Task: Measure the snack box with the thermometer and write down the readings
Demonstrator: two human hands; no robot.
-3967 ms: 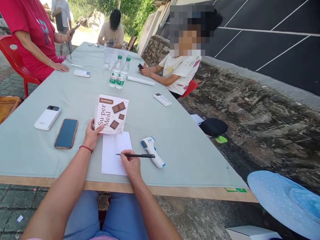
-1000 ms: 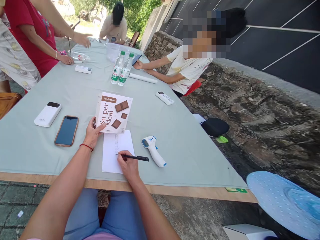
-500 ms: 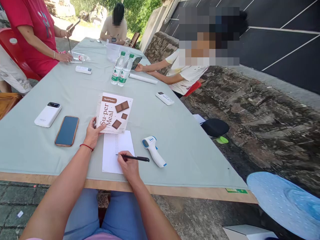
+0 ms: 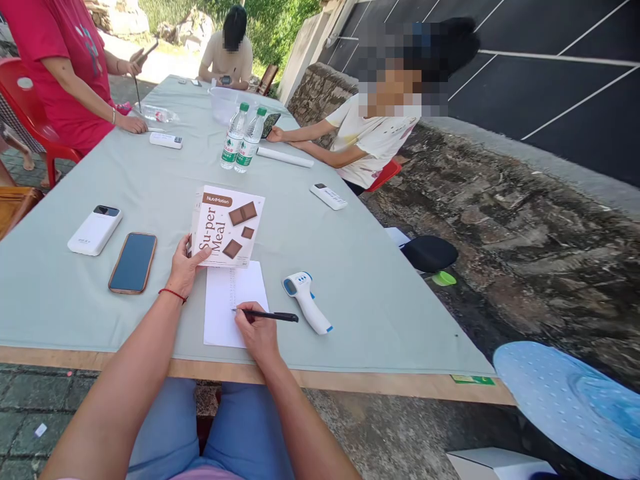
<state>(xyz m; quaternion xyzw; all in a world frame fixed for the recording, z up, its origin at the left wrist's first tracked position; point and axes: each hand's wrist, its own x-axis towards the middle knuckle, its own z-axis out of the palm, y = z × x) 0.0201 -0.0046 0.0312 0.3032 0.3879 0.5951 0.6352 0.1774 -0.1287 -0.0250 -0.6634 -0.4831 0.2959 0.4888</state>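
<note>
My left hand (image 4: pixel 186 267) is closed around the lower left corner of a white and brown box (image 4: pixel 233 227) marked "Su-per Meal". The box is tilted up over the top of a sheet of white paper (image 4: pixel 220 327), hiding its upper end. A narrow column of small writing runs down the paper. In my right hand (image 4: pixel 257 333) is a black pen (image 4: pixel 275 316), its tip at the lower end of that column. Right of the paper lies a white and blue infrared thermometer (image 4: pixel 307 303). A phone (image 4: pixel 133 263) in a brown case lies left of my left hand.
A white power bank (image 4: pixel 95 231) lies at the left, and another (image 4: pixel 329 197) at the right. Two water bottles (image 4: pixel 240 140) stand mid-table before a plastic basin (image 4: pixel 223 105). Three other people are around the table (image 4: pixel 165 187). A blue hat (image 4: pixel 565 393) is at the lower right.
My hands, the box and the pen look almost the same. The person at the right has shifted the head slightly left, and the person in red at the left has moved a hand a little.
</note>
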